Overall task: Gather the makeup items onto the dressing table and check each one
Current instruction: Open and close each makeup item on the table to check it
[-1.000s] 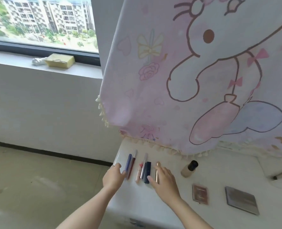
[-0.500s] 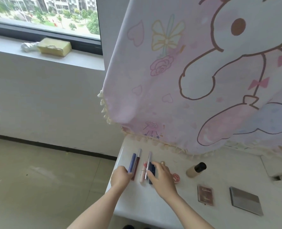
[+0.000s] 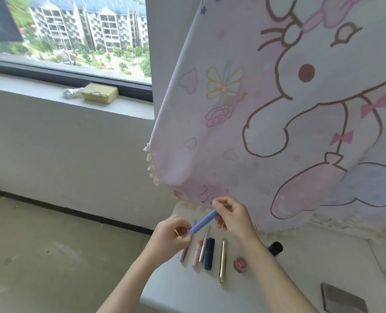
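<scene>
Surface [image 3: 289, 279] already carries the gathered makeup: a row of sticks [image 3: 209, 254] and a round pot [image 3: 240, 264]. Left hand [image 3: 169, 238] and right hand [image 3: 235, 219] each pinch an end of the blue tube [image 3: 203, 222], held above that row. Checking seems barely begun, with most items left.

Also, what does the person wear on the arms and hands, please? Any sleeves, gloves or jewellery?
No sleeves or gloves: both forearms are bare to the frame edge, with no watch or bracelet. The left hand and the right hand each seem to carry a thin golden ring, though too small to be sure.
</scene>
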The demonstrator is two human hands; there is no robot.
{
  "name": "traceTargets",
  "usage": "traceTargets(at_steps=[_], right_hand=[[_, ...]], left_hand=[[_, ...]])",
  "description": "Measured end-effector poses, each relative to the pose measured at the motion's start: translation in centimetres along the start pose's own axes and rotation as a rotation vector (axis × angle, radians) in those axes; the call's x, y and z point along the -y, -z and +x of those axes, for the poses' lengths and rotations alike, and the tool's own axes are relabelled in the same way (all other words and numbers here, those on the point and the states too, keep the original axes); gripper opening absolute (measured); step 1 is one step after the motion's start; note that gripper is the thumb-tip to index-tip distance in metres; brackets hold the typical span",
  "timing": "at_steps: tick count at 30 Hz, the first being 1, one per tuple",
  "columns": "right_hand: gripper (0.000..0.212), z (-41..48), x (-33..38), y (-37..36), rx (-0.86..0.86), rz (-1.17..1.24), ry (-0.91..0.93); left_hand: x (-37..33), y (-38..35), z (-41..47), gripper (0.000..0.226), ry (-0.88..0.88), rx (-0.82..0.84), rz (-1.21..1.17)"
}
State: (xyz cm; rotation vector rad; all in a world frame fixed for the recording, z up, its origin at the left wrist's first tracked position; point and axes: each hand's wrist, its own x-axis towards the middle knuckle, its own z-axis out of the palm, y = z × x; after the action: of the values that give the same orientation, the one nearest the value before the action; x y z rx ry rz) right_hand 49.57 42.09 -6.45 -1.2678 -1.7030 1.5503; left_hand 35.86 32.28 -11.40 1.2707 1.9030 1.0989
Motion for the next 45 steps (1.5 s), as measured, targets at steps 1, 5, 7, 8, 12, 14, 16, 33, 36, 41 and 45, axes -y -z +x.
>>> traceTargets(at_steps=[1, 5, 7, 8, 12, 14, 16, 33, 36, 41, 45], right_hand=[[0.011, -0.1, 0.3, 0.3, -0.001, -0.007, 0.012], [0.018, -0.7, 0.6, 1.1, -0.062, 0.156, 0.035], [0.016, -1.2, 0.7, 1.2, -0.078, 0.301, 0.021], [0.014, -1.5, 0.8, 1.1, -0.078, 0.366, 0.013], [0.014, -2.3, 1.1, 1.8, -0.091, 0.47, 0.013], [0.015, -2.6, 1.4, 2.6, -0.088, 0.471, 0.037], [0.016, -2.8, 1.8, 3.4, -0.074, 0.464, 0.059], [0.023, -3.7, 5.5, 8.6, 0.188, -0.041, 0.307], [0.014, -3.6, 5.7, 8.9, 0.276, -0.075, 0.275], [0.024, -3.4, 5.7, 8.9, 0.198, -0.261, 0.227], [0.028, -3.4, 5.2, 9.4, 0.302, -0.254, 0.255]], left_hand=[[-0.6, 0.3, -0.1, 0.04, -0.013, -0.009, -0.005], [-3.1, 1.7, -0.2, 0.028, 0.033, -0.165, -0.253], [-4.3, 2.1, -0.3, 0.02, 0.083, -0.282, -0.493], [-4.8, 2.1, -0.3, 0.017, 0.107, -0.306, -0.592], [-6.3, 1.6, -0.7, 0.013, 0.104, -0.266, -0.698], [-6.6, 1.5, -0.8, 0.015, 0.065, -0.255, -0.674], [-6.6, 1.3, -0.7, 0.019, 0.008, -0.217, -0.556], [-8.3, 0.5, -0.2, 0.014, -0.182, 0.031, -0.009], [-8.3, 0.3, -0.4, 0.013, -0.202, -0.004, 0.003], [-7.9, 0.3, -0.3, 0.014, -0.235, -0.014, 0.045], [-7.4, 0.1, -0.4, 0.016, -0.228, -0.005, 0.041]])
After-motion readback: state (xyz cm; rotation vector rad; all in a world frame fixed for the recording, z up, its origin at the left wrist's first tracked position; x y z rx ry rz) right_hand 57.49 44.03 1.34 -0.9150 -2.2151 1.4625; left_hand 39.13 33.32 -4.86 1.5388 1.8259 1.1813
